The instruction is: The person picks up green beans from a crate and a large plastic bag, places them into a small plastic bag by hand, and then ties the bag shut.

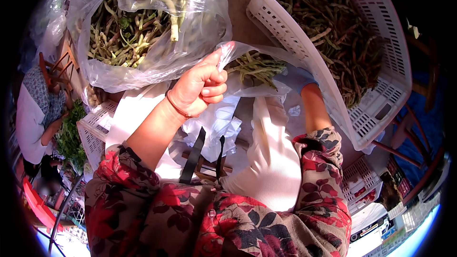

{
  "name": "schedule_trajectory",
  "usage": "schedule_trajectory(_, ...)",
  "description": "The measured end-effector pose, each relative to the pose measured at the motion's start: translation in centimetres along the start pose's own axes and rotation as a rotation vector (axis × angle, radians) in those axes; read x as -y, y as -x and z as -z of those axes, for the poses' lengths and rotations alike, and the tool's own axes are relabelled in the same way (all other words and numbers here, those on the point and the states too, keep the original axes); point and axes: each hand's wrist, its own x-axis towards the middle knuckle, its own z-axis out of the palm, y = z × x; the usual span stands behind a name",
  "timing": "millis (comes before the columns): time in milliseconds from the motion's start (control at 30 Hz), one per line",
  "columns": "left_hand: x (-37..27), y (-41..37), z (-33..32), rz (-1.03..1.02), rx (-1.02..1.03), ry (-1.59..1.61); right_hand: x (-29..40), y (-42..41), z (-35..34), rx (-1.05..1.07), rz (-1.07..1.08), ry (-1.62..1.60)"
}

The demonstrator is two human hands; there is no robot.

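Observation:
My bare left hand (200, 85), with a thin bracelet at its wrist, pinches the rim of a small clear plastic bag (237, 87) between thumb and forefinger. Inside that bag lies a bunch of green bean pods (255, 67). My right hand (299, 77) wears a blue glove and reaches to the bag's right side. Plastic covers its fingers, so their grip is hidden. Above my left hand, a large clear bag (209, 51) gapes open over many bean pods (134, 41). Right of my right hand stands a tilted white perforated crate (292, 30) with browner pods (342, 39).
White plastic bags (212, 125) hang between my knees. To the left are another white crate (93, 123), leafy greens (71, 137) and a seated person (35, 114). Wooden chair legs (416, 139) stand beyond the large crate. A further crate (360, 182) holds red items at lower right.

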Motion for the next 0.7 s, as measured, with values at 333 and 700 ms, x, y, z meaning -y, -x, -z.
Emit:
schedule_trajectory(333,-0.2,-0.2,-0.3,-0.008,-0.029,-0.021,3.1,4.9,5.9,0.149,-0.079,-0.079)
schedule_trajectory(700,-1.4,-1.3,-0.8,-0.002,0.081,0.162,5.7,6.1,10.6,-0.207,0.397,-0.148)
